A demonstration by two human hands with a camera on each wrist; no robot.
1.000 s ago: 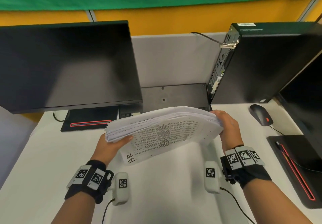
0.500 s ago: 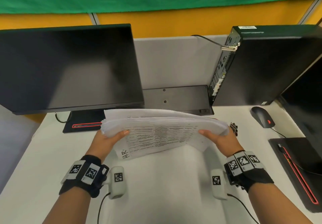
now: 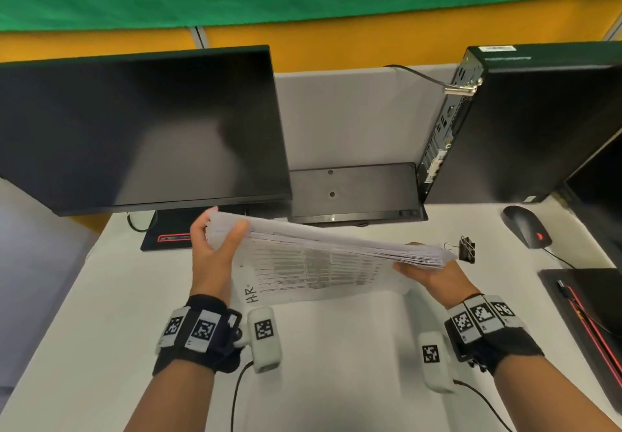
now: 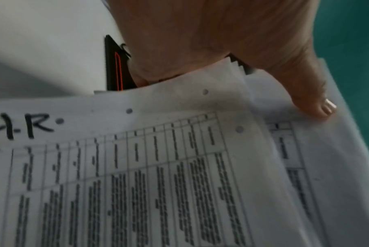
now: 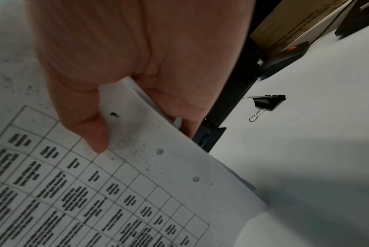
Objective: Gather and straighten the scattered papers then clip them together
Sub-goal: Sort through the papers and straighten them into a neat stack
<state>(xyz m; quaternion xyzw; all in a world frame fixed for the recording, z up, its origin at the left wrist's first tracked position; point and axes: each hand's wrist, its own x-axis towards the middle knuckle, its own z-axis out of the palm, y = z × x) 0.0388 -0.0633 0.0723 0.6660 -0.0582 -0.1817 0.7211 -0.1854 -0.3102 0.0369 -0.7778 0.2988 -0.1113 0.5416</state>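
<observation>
White printed sheets form one thick stack (image 3: 323, 256), held clear of the desk (image 3: 101, 297) in front of the monitor (image 3: 134, 128). The stack is tilted: its end nearer the monitor is raised, its other end is lower. The left hand (image 3: 215, 250) grips the raised end, thumb on the printed face and fingers curled round the edge. The right hand (image 3: 430, 277) grips the lower end, thumb on the face, fingers underneath. In the left wrist view the sheet edges are stepped, not flush, and one sheet marked "H.R" juts out beyond the rest. The binder clip (image 3: 468, 249) lies on the desk, well to the right of the monitor, just beyond the stack's lower end and apart from it; a mouse (image 3: 526, 226) lies farther right. Judged step: gathering is done, straightening is in hand, clipping is not yet begun. The next move probably calls for standing the stack on one edge and tapping it on the desk until the edges align, then holding it with one hand while the other takes up the clip.
</observation>
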